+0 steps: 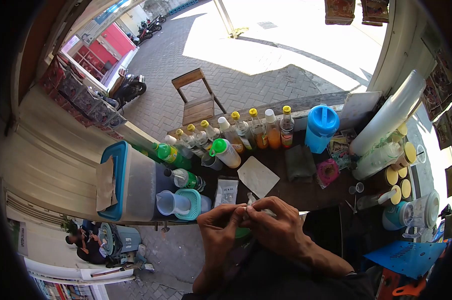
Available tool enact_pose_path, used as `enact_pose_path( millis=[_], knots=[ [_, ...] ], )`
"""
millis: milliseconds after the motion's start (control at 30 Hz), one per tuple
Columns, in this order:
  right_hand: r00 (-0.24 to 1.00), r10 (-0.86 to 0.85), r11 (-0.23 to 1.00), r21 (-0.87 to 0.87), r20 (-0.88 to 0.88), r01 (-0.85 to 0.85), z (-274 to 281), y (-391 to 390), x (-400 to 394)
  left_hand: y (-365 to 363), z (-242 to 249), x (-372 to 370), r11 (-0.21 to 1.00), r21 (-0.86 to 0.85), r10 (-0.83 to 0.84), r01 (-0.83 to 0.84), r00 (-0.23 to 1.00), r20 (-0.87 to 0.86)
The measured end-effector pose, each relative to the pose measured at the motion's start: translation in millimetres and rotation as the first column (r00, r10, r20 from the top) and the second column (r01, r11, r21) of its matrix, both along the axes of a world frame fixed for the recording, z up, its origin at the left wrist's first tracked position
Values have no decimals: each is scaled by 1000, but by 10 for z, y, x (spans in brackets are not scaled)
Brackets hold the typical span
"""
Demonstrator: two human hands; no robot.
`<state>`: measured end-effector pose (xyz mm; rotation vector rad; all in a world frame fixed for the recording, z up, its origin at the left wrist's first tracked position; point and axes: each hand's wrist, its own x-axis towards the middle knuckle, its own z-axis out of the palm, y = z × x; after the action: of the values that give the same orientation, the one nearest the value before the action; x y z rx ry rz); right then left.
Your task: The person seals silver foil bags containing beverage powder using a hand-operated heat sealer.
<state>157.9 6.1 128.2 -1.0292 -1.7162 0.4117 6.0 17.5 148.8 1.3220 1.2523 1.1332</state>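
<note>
My left hand [218, 223] and my right hand [282, 222] meet at the near edge of the dark counter [306, 197]. Both are closed, thumbs and fingertips pinching a small clear plastic bag [251, 198]. The bag's gathered end sticks up between the fingertips, while most of the rest is hidden by the hands. Just beyond them lie a pale square sheet [258, 176] and a clear packet [226, 190] with printed lettering. Under the hands a bit of something green shows, too covered to name.
Several bottles [261, 136] with yellow or white caps line the counter's far edge. A blue pitcher [321, 129] stands right of them. Left are a large lidded box [136, 182], a measuring jug [173, 203] and a turquoise basket [188, 197]. Scissors [354, 204] and jars [392, 176] are right.
</note>
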Motion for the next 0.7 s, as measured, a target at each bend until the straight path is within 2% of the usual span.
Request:
enact_pose_path(
  millis=[100,167,300,367,400,467,500,567,633,667,700],
  knots=[
    [999,27,999,21,-43,-26,-54,21,7,26,-11,-31,999,41,-34,35,999,-39],
    [995,48,999,19,-89,-46,-87,18,30,49,-1,-70,992,35,-121,123,992,-41],
    [974,160,986,-11,-162,-164,-55,32,130,10,-4,-140,988,51,-146,148,989,-38],
    [965,195,978,-37,-176,-205,-49,27,136,-39,12,-94,989,131,-64,68,997,-35],
    [968,155,981,-86,-199,-174,-76,12,111,-44,14,-76,989,132,-64,68,997,-36],
    [969,114,980,-137,-218,-146,-84,-13,78,-53,8,-31,934,355,73,35,956,-285],
    [971,94,984,-131,-219,-125,-70,-19,64,-54,-3,1,934,356,75,33,956,-284],
    [972,80,986,-125,-222,-110,-80,-33,29,-64,-25,56,907,420,189,-23,914,-358],
    [996,3,1000,23,-87,-1,-118,-39,1,-74,-43,100,923,379,203,-69,924,-325],
    [996,3,1000,24,-87,0,-111,-37,0,-69,-45,115,935,337,213,-109,932,-291],
    [1000,-21,995,102,0,21,-98,-42,4,-76,-22,127,936,336,212,-108,933,-291]
  ],
)
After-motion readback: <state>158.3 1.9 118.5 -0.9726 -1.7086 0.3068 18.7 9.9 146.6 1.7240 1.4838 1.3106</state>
